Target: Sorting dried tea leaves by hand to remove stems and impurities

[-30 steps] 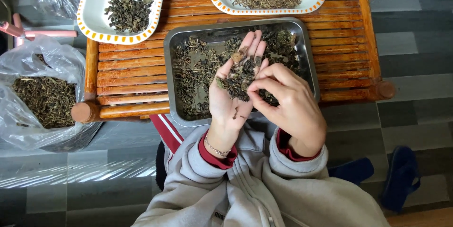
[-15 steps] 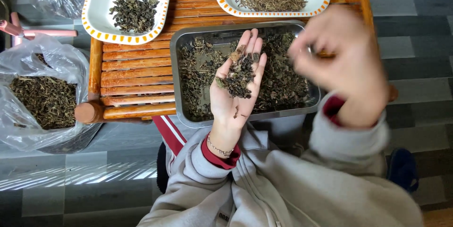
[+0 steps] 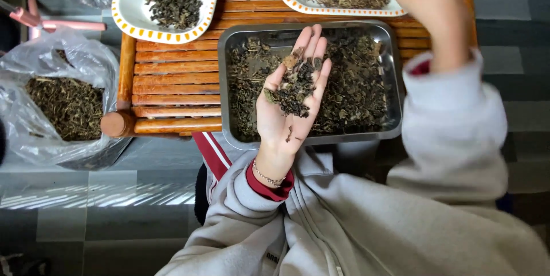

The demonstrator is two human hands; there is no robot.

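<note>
Dried dark leaves [image 3: 294,89] cupped in open left hand [image 3: 289,101], right hand [image 3: 427,1] blurred, grip unclear

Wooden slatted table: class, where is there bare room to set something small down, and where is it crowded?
Bare slats lie on the wooden table between the steel tray and the table's left rail, below the left white dish. A narrow strip runs between the two dishes. The tray is crowded with dried leaves.

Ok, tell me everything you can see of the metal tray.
The metal tray is a shallow rectangular pan, steel by its look, with rounded corners and a rolled rim. It sits on the slatted wooden table, its near edge overhanging. Dried leaves and stems cover its floor. The open left hand hovers above it, palm up.
</note>
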